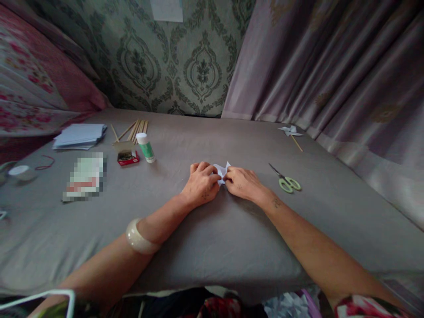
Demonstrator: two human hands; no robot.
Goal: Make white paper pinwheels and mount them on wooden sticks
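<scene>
Between my two hands, near the middle of the cloth-covered surface, is a small white folded paper pinwheel (221, 171) with pointed corners sticking up. My left hand (201, 182) grips its left side with curled fingers. From the right, my right hand (243, 182) pinches the paper close to its centre. The fingers hide much of the paper, so I cannot make out the middle. Right of my right hand lie scissors with pale green handles (289, 183). A finished-looking paper pinwheel on a stick (290, 131) lies at the far right.
At the back left are a paper stack (79, 135), wooden sticks (139, 129), an upright glue stick (145, 148) and an open red box (128, 159) of small metal pieces. A blurred-out packet (85, 176), red string (45, 163) and white lidded pot (21, 172) lie left. Curtains (318, 57) border the right.
</scene>
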